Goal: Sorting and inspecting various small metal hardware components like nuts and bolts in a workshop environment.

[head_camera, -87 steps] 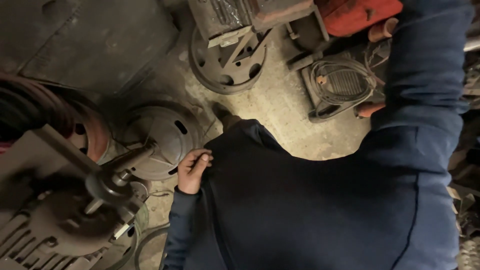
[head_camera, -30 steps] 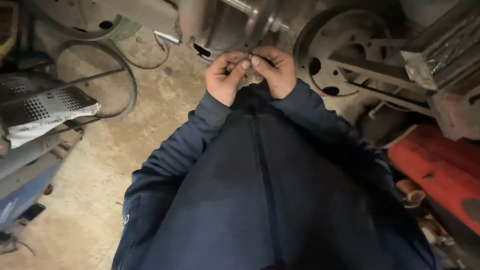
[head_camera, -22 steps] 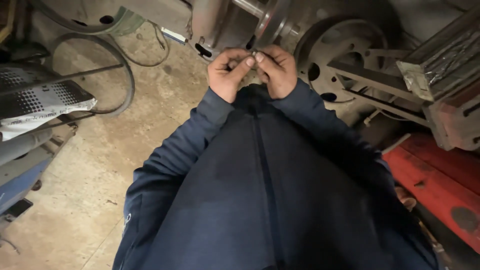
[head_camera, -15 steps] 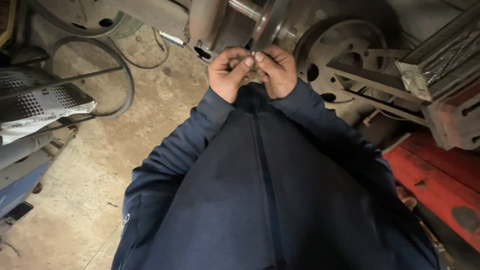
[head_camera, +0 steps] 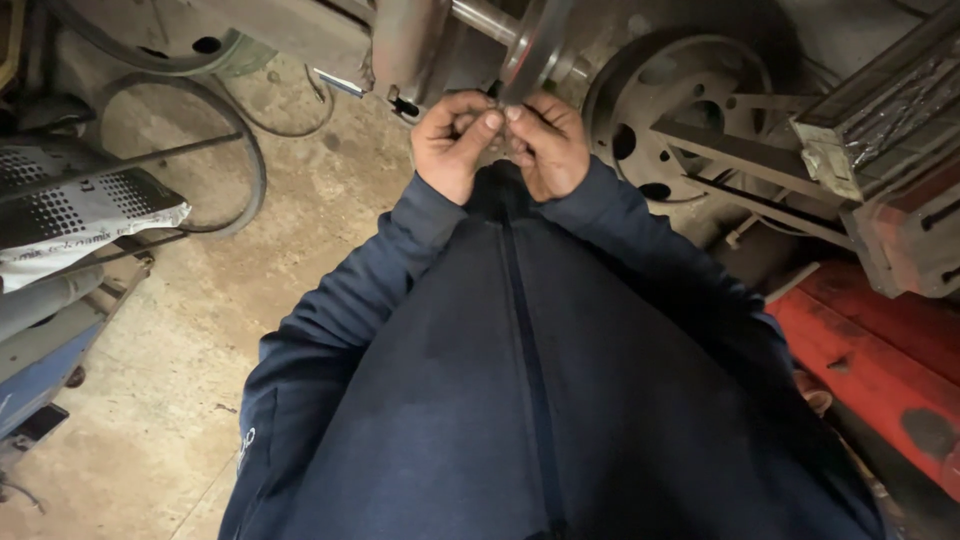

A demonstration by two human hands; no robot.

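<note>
**Both hands pinched at the disc's edge**

Your left hand [head_camera: 455, 140] and right hand [head_camera: 545, 140] meet fingertip to fingertip at the lower rim of the thin metal disc [head_camera: 532, 48] on the steel shaft [head_camera: 485, 18]. The fingers are curled and pinched together on something small (too hidden to name). You seem to be mid-fitting or adjusting at that rim. The next move calls for a steady grip, close to the disc. The steel wheel rim [head_camera: 680, 110] stands just behind.

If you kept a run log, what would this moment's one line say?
left hand: fingertips pinched together with right hand | held item: too small to tell | just beyond: metal disc on shaft | right: wheel rim | floor: concrete
</note>
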